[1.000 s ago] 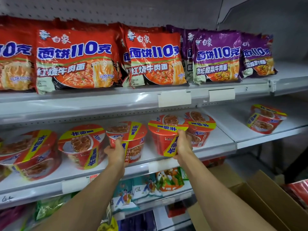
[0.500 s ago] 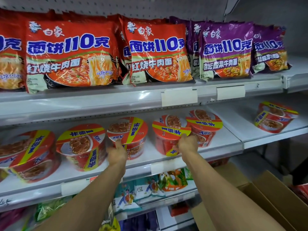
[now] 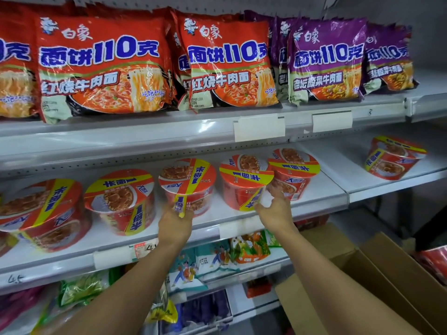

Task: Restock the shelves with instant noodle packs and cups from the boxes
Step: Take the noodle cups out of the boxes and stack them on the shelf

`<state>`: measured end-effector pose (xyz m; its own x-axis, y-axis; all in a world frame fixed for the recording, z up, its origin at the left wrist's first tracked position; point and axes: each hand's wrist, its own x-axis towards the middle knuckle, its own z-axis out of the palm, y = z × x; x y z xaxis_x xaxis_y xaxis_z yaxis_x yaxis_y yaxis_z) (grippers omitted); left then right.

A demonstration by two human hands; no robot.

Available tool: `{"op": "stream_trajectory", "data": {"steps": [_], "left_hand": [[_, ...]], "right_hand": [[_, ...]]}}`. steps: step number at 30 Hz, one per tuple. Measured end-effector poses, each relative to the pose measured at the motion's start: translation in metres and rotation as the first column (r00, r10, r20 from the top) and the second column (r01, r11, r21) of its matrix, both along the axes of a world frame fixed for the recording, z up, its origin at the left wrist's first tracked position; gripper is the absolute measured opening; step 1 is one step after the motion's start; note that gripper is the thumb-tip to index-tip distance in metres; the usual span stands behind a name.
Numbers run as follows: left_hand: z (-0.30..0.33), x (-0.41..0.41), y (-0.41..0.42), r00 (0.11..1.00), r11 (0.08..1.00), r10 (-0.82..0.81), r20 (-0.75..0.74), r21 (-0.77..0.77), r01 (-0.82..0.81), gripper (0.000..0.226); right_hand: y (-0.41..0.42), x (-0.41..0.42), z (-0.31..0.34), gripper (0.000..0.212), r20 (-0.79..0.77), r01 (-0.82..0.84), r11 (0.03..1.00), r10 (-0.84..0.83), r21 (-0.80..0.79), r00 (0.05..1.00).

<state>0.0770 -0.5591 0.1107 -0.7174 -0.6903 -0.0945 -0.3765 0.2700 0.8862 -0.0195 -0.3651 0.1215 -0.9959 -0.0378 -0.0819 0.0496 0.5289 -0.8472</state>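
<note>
Several red instant noodle cups with yellow bands stand in a row on the middle shelf [image 3: 324, 189]. My left hand [image 3: 175, 224] holds the lower front of one noodle cup [image 3: 187, 182], which rests on the shelf. To its right stands another cup [image 3: 244, 182]. My right hand [image 3: 275, 211] is at that cup's lower right, thumb and fingers spread apart with a gap to the cup. Its fingertips reach toward the neighbouring cup [image 3: 294, 172]. Red noodle packs [image 3: 104, 68] and purple noodle packs [image 3: 326, 61] fill the top shelf.
A lone cup [image 3: 394, 158] lies tilted on the adjoining shelf at the right. An open cardboard box [image 3: 387, 274] stands at the lower right by the floor. Assorted snack bags [image 3: 217, 257] sit on the lower shelves. Blank price tags [image 3: 258, 128] hang on the shelf rail.
Both cups have been set down further back on the shelf. My right hand has loosened and drawn off its cup; my left hand stays at its cup's base.
</note>
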Motion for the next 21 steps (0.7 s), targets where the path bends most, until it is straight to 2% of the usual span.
{"op": "stream_trajectory", "data": {"steps": [4, 7, 10, 14, 16, 21], "left_hand": [[-0.005, 0.012, 0.019, 0.986, 0.981, -0.149, 0.079, -0.113, 0.157, 0.053], [-0.011, 0.013, 0.037, 0.919, 0.885, -0.346, 0.189, -0.259, 0.387, 0.057], [-0.019, 0.008, 0.058, 0.839, 0.775, -0.466, 0.282, -0.327, 0.540, 0.058], [-0.031, 0.001, 0.092, 0.726, 0.635, -0.568, 0.388, -0.355, 0.686, 0.059], [-0.038, -0.003, 0.110, 0.690, 0.597, -0.600, 0.404, -0.348, 0.723, 0.056], [-0.058, -0.015, 0.166, 0.582, 0.473, -0.687, 0.435, -0.341, 0.812, 0.050]], "right_hand": [[0.021, 0.028, 0.001, 0.070, 0.022, -0.174, 0.931, 0.176, 0.320, 0.984], [0.037, 0.045, -0.001, 0.072, 0.067, -0.251, 0.868, 0.247, 0.429, 0.967], [0.057, 0.060, -0.004, 0.073, 0.079, -0.275, 0.826, 0.273, 0.491, 0.959], [0.092, 0.078, -0.014, 0.072, 0.108, -0.258, 0.815, 0.237, 0.519, 0.965], [0.111, 0.086, -0.020, 0.071, 0.120, -0.233, 0.801, 0.200, 0.551, 0.972], [0.167, 0.095, -0.040, 0.051, 0.199, -0.138, 0.788, 0.020, 0.600, 0.980]]}}
